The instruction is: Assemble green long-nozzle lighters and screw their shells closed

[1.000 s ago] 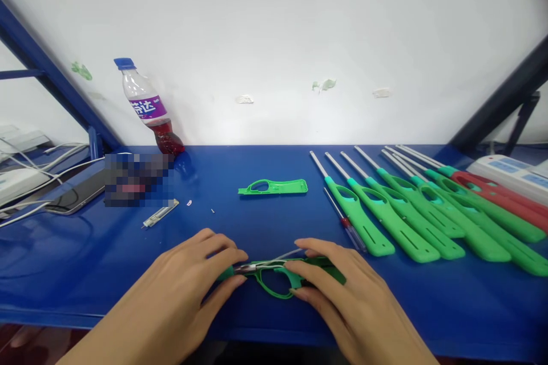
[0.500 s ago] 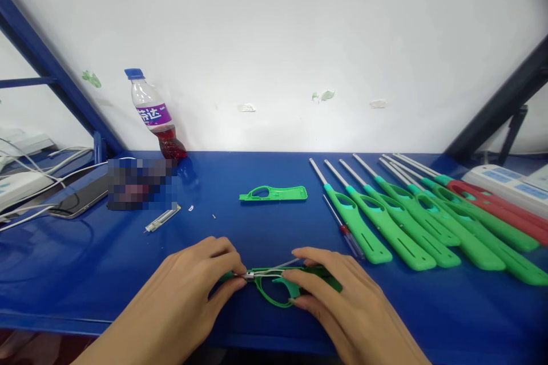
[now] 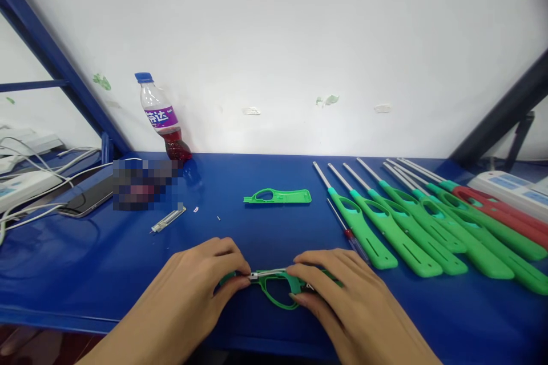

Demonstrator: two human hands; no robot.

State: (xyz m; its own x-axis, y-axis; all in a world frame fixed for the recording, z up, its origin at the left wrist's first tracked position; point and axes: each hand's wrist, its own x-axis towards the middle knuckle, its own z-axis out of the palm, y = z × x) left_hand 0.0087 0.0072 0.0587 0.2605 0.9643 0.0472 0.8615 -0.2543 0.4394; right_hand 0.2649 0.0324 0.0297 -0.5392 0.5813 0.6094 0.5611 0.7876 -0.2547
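Observation:
On the blue table in front of me lies an open green lighter body [image 3: 266, 295], its inner parts showing. My left hand [image 3: 209, 279] pinches its left end, thumb and forefinger closed at a small metal piece [image 3: 253, 276]. My right hand [image 3: 338, 285] is bent over the other end, fingertips at the thin pale tube [image 3: 274, 271] and the teal trigger [image 3: 294, 283]; its palm side is hidden. Beyond both hands rests a loose green half shell [image 3: 291, 197], hollow side up.
Several green long-neck lighters [image 3: 363, 234] and a red one [image 3: 499, 205] lie at right, beside a screwdriver [image 3: 356, 244]. A soda bottle [image 3: 165, 120], phone [image 3: 88, 197], cables and small metal parts [image 3: 169, 220] are at left. A power strip [image 3: 514, 185] stands far right.
The pale tube, raised at a slant before, now lies along the lighter body's upper edge. My right fingers have come down over it. The view has shifted slightly.

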